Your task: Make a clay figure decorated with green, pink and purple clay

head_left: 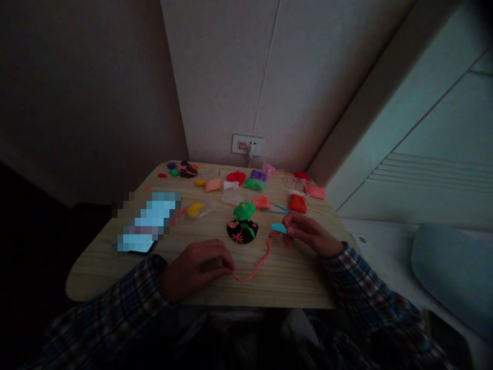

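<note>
A long, thin rope of coral-coloured clay (pixel 252 277) sags in a curve between my two hands. My left hand (pixel 202 264) pinches one end of it near the table's front edge. In my right hand (pixel 308 232) is a small turquoise modelling tool (pixel 278 227) with a flat, rounded blade, held over the rope's other end; whether the fingers also touch the rope is hidden. Just beyond the hands lies a black clay disc (pixel 242 237) bearing a green leaf shape and a coral branching shape. A green clay lump (pixel 244 210) touches its far edge.
A lit phone (pixel 144 244), partly blurred out, lies at the left of the wooden table (pixel 103 267). Toward the back are several clay packets, among them a red packet (pixel 298 203) and a yellow lump (pixel 195 208). Turquoise sticks (pixel 275 211) lie near the red packet. A wall socket (pixel 247 144) holds a plug.
</note>
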The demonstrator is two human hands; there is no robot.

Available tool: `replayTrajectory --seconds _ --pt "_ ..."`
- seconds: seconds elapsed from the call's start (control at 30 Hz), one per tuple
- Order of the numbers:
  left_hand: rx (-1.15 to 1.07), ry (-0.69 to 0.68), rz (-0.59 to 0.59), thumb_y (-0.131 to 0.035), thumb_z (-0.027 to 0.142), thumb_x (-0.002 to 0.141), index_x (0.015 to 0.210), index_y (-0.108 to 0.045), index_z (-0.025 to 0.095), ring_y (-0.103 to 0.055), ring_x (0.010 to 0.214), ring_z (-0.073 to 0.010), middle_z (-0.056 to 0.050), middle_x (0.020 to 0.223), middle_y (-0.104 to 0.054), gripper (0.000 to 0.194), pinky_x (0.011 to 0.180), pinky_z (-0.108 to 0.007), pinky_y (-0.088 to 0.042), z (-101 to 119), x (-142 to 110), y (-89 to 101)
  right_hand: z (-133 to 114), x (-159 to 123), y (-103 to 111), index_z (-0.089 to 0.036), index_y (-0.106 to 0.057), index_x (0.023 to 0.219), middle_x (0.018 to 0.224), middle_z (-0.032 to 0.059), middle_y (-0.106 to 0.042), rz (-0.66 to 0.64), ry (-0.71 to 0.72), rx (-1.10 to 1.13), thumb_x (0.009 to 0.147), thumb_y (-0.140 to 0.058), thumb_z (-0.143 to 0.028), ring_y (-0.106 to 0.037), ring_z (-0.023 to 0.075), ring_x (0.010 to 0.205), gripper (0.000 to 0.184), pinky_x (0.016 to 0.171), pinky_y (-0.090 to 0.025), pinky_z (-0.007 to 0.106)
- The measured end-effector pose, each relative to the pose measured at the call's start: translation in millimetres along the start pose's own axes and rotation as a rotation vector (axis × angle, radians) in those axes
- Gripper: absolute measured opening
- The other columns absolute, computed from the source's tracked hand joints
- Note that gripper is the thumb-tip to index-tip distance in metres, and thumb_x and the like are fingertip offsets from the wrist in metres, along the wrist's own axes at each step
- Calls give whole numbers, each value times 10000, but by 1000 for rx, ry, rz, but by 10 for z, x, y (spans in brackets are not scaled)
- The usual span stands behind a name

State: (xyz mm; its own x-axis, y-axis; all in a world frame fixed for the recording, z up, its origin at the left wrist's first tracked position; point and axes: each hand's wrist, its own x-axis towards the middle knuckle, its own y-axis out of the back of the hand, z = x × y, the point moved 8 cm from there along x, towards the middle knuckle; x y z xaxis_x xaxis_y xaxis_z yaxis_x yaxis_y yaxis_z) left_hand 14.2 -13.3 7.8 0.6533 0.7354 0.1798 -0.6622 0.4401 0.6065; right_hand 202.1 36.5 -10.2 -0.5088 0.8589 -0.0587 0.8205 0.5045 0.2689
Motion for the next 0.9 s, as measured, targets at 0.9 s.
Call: replayTrajectory --seconds 0.9 --pt "390 13 154 -542 187 795 785 -597 171 -516 878 -171 -37 867 -582 58 800 -313 -434 -202 -4 67 200 194 -429 -132 -563 684 529 -58 -465 -226 -235 -65 651 -647 -396 -390 60 480 279 482 -315 211"
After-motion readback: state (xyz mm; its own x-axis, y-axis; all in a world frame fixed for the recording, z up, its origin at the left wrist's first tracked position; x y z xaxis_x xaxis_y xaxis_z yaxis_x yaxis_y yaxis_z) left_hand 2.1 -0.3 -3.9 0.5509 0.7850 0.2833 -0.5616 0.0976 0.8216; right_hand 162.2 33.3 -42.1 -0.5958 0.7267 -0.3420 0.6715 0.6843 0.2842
